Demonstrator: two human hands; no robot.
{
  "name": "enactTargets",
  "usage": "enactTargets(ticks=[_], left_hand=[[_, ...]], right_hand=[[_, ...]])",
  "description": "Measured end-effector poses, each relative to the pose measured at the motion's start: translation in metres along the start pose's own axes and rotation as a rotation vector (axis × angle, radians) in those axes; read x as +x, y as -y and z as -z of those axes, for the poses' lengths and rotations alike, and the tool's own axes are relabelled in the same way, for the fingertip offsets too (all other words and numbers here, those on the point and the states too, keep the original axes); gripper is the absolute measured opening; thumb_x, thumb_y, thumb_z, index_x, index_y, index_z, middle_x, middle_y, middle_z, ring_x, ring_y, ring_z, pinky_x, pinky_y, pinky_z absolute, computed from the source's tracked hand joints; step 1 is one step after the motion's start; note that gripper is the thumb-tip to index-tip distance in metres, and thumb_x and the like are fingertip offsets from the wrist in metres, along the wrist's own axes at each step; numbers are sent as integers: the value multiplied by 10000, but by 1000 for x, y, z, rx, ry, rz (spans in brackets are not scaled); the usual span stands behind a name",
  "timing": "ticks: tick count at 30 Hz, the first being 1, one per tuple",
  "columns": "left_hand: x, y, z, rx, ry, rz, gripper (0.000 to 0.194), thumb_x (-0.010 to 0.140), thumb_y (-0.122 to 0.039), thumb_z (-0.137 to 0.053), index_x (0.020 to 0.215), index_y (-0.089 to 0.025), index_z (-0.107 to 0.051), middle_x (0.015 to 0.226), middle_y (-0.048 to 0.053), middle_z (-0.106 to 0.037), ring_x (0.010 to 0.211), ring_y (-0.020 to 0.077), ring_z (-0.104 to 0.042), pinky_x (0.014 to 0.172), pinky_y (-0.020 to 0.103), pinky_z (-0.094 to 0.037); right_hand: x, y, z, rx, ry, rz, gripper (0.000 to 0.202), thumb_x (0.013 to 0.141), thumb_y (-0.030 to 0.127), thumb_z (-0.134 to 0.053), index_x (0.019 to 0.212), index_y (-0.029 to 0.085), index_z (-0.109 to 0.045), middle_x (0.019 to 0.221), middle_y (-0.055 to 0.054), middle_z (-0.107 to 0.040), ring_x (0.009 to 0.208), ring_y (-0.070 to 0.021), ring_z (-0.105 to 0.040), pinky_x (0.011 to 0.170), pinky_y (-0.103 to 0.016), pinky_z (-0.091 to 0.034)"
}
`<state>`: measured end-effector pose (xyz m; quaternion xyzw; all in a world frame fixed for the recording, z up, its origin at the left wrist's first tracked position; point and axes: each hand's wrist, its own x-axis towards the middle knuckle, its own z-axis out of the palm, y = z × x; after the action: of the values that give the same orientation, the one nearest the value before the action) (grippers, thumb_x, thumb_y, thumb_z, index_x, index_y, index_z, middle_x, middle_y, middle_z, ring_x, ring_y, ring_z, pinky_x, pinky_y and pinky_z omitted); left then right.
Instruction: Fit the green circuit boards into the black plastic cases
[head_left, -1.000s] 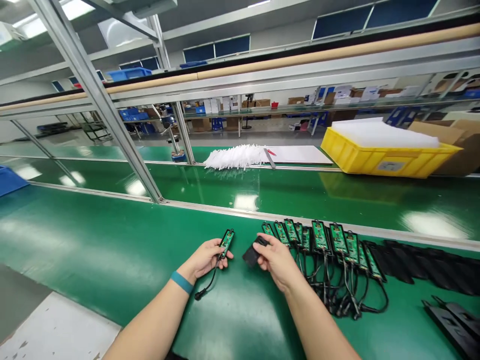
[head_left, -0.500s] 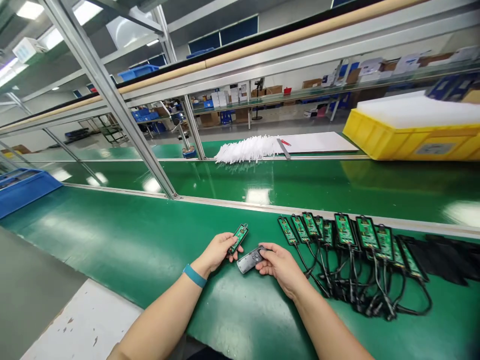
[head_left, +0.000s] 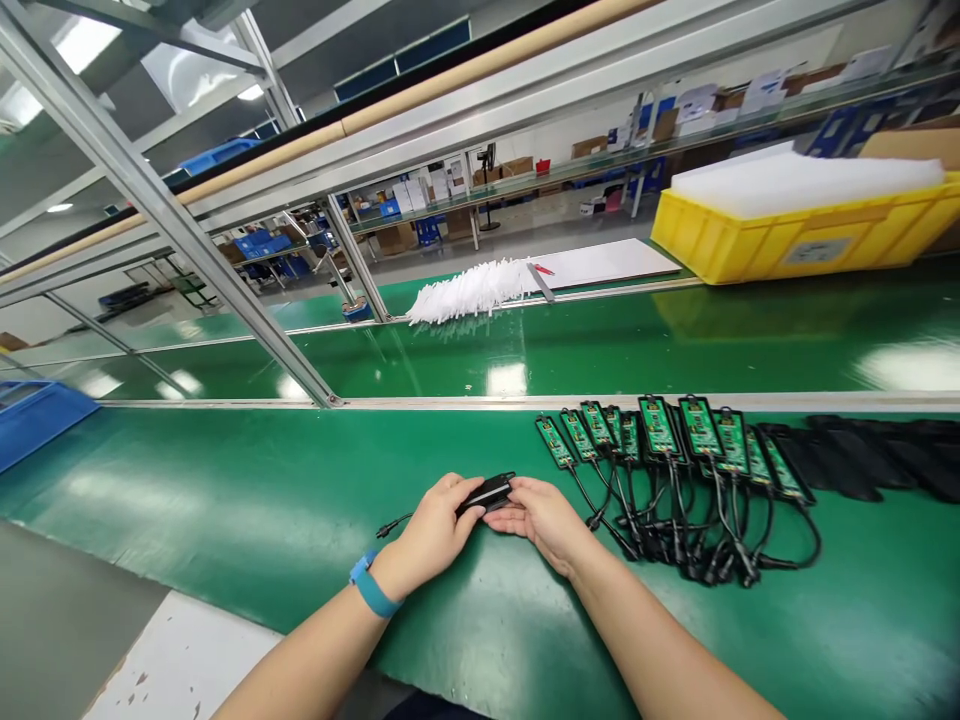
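Note:
Both of my hands meet over the green bench around a slim black controller case [head_left: 491,493]. My left hand [head_left: 433,530] is closed on its left part, thumb and fingers along the sides. Near the case's other end, my right hand [head_left: 544,515] grips with thumb and fingertips. A short black cable with a plug [head_left: 394,524] pokes out to the left of my left hand. The case is seen edge-on, so its circuit board is hidden. To the right lie several open black cases with green circuit boards [head_left: 660,428], their black cables [head_left: 701,545] trailing towards me.
Dark flat covers [head_left: 844,455] are piled right of the boards. Beyond the bench's pale rail stand a yellow bin [head_left: 750,240] with white foam, a bundle of white strips [head_left: 469,292] and a white board [head_left: 615,262]. A blue tray [head_left: 45,425] is far left; a metal post [head_left: 225,275] slants upward.
The separate dark cover in my right hand and the board case in my left have come together into one piece. My left hand has turned it, and its cable now shows.

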<state>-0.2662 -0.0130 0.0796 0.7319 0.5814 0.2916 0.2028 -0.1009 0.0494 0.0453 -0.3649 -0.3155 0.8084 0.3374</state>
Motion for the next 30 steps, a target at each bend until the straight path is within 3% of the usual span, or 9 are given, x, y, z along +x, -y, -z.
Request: enactTargets(ticks=[9,18,22,26,30], left_hand=[[-4,13,2,-5,14,15,407,843,-184,-620,1243,-250,-587,1018,75,-617,947,211,-577,880,365,-476],[-7,29,-1,61,37,-95,470,848,-173,-628,1302,-268,-554,1046,74,-614,950,193,-581,850,345,-496],[-7,32,3,46,76,-157,478,850,-207,-637,1312,-291,-544,1082,79,-613,984,197,-584,869,357,-496],[-7,35,5,-41,34,-159,468,819,-240,-681,1274,-273,-576,1077,80,-635,977,199,-598,868,356,-503],[-10,38,5,-72,7,-168,467,804,-265,-699,1257,-255,-589,1075,89,-645,972,206,-604,860,361,-506]], right_hand=[[-2,-1,-3,24,22,-31,155,772,97,-495,876,103,-609,752,-139,-719,659,-197,-718,693,-336,-592],[-11,5,-5,34,141,-52,366,626,-4,-460,941,63,-635,874,-171,-730,745,-214,-727,805,-362,-573],[-13,6,-6,14,122,-68,313,667,21,-458,923,56,-634,868,-181,-728,737,-211,-726,782,-344,-575],[-14,4,-6,3,188,-29,253,731,73,-497,942,74,-637,890,-158,-728,776,-199,-723,812,-327,-567],[-16,4,-5,-14,210,-18,285,716,73,-571,997,93,-615,894,-120,-727,749,-182,-723,807,-314,-572]])
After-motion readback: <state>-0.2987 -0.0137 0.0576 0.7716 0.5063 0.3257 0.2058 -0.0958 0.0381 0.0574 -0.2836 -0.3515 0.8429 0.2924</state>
